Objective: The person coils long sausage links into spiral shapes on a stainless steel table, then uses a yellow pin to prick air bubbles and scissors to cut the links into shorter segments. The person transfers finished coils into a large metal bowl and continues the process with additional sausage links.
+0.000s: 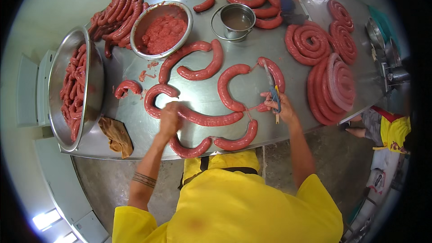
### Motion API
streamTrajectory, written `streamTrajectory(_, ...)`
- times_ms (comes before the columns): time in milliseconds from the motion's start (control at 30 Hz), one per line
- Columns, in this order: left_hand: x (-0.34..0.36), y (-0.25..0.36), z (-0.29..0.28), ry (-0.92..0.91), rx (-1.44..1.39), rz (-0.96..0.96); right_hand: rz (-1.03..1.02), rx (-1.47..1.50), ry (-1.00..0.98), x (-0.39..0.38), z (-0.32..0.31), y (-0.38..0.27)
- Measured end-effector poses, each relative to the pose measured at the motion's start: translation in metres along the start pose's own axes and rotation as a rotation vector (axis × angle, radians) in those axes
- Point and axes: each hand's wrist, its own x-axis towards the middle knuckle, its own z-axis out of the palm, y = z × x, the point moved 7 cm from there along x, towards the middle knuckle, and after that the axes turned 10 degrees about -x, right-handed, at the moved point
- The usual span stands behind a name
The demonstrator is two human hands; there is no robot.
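Note:
My left hand [170, 119] is closed around one end of a long curved sausage [209, 118] in the middle of the steel table. In my right hand [284, 108] is a pair of scissors [275, 98] with blue and yellow handles, its blades pointing away from me over a curved sausage [275, 73]. The fingertips of that hand are beside a short sausage end [260, 107]. Thin twisted casing links several sausages here, among them a C-shaped one [225, 87] and a nearer one [238, 139] by the front edge.
Left stand a large steel basin [96, 90] of sausages, a bowl [190, 31] of ground meat and a brown cloth [116, 136]. A steel pot [237, 22] of liquid sits at the back. Coiled sausages [330, 87] lie right. Another person [391, 130] is beyond the right edge.

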Motion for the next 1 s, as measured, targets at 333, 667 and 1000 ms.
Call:
streamTrajectory(333, 0.036, 0.145, 0.128, -0.233, -0.27, -0.056, -0.158, -0.086, 0.068, -0.026, 0.042, 0.01)
streamTrajectory(667, 0.022, 0.123, 0.105, -0.322, -0.512, -0.096, 0.286, 0.172, -0.349, -0.146, 0.12, 0.062)
streamTrajectory(1000, 0.008, 0.126, 0.088, -0.394, -0.564, -0.131, 0.37, 0.49, -0.437, -0.114, 0.14, 0.074)
